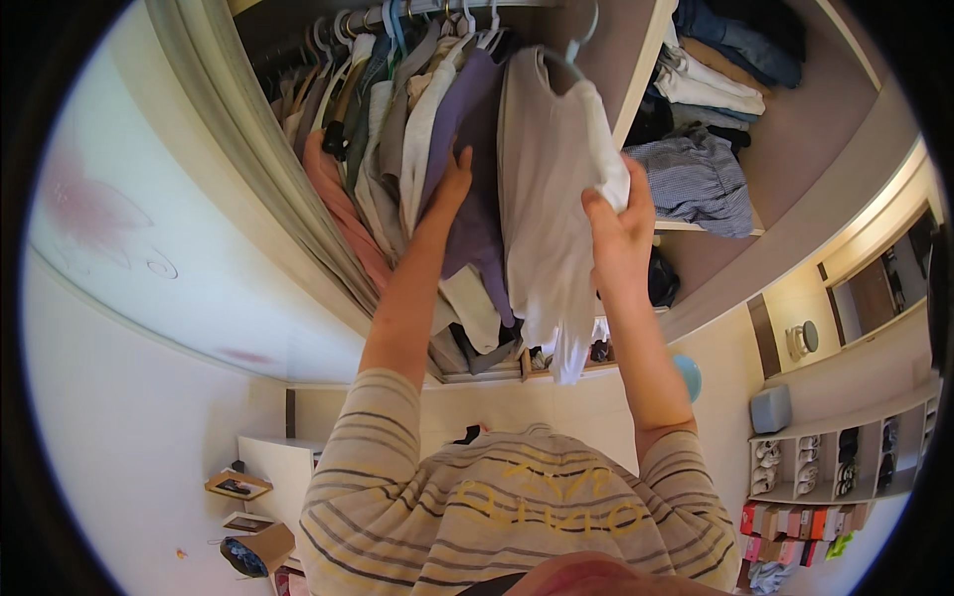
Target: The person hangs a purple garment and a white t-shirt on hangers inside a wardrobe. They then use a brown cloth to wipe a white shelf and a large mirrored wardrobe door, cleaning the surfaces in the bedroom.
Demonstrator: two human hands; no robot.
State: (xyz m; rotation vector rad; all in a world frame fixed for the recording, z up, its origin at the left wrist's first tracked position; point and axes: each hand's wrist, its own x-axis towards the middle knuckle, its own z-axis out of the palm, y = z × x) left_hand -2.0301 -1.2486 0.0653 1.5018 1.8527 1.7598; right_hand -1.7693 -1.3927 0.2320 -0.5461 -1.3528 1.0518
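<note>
My right hand (624, 223) grips the white sleeve of a pale grey long-sleeved top (548, 164). This top hangs on a light blue hanger (583, 37) at the right end of the closet rail (365, 18). Against a purple garment (477, 97) just left of it rests my left hand (452, 177), thumb raised. Its other fingers are partly hidden, so whether they hold the fabric is unclear. A white garment (428, 119) and several more clothes hang close together further left.
Right of the rail, a divider (645, 67) borders shelves with folded clothes (708, 82) and a checked garment (689, 175). A curtain (246, 149) and a flower-patterned panel (141, 186) flank the left. A shoe rack (820, 432) stands at lower right, beyond a blue round object (687, 376).
</note>
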